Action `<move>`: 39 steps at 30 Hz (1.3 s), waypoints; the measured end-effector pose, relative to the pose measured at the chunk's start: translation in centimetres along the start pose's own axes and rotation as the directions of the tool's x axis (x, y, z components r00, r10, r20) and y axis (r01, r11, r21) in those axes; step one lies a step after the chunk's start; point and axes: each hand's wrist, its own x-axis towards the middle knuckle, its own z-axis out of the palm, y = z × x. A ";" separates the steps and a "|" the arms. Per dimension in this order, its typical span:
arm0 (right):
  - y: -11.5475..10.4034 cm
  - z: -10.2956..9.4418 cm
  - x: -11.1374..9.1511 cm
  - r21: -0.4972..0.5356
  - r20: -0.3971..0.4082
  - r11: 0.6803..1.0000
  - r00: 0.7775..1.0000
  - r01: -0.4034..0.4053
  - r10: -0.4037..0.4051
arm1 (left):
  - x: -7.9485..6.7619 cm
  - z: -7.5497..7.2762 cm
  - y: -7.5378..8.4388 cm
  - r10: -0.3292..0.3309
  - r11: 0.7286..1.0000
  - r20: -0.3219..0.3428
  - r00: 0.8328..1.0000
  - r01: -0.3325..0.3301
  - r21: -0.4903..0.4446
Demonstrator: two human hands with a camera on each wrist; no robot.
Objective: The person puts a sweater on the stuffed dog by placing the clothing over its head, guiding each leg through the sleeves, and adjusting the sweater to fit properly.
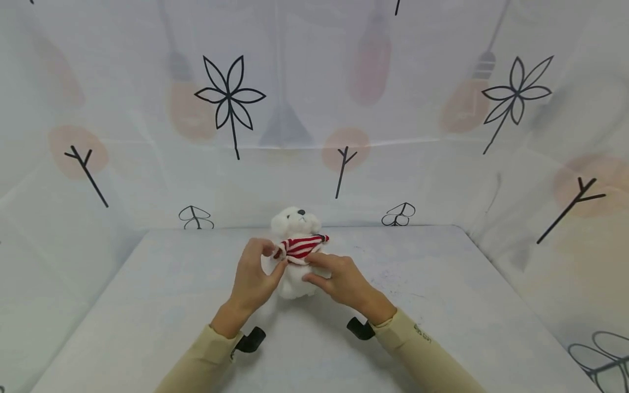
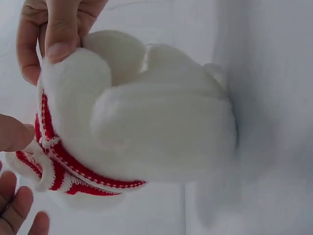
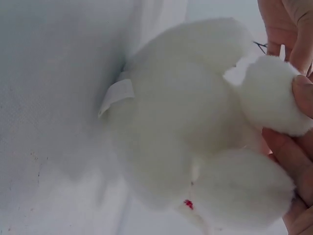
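- White plush animal (image 1: 293, 283), upright on the table (image 1: 442, 311) near its back edge.
- My right hand (image 1: 342, 277) pinches its limb (image 3: 271, 93), presumably for steadiness.
- My left hand (image 1: 254, 277) spreads loosely beside the striped knit garment (image 1: 303, 247) (soft, probably easily shifted).

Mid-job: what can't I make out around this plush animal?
Head: lettering on the right sleeve, too small.
Head: back of the plush animal, hidden by its body.
Right wrist: any print on the white tag, blurred.
Left wrist: most of the left hand, cut off by the left edge.
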 end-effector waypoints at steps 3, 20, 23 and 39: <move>0.1 0.0 0.0 0.007 -0.015 1.000 1.000 0.002 -0.002 | -0.1 0.1 0.1 0.039 0.999 0.013 0.999 -0.040 0.034; 0.6 0.6 -0.2 0.051 -0.073 0.996 0.995 0.069 -0.066 | -0.7 1.0 0.2 0.123 0.989 0.224 0.967 -0.137 0.049; 0.5 0.7 -0.1 0.046 -0.103 0.995 0.991 0.088 -0.083 | -0.7 1.2 0.5 0.155 0.985 0.200 0.967 -0.167 0.047; 0.4 0.5 0.1 0.142 -0.229 0.987 0.972 0.077 -0.043 | -0.8 1.4 1.4 0.247 0.968 0.146 0.958 -0.251 0.012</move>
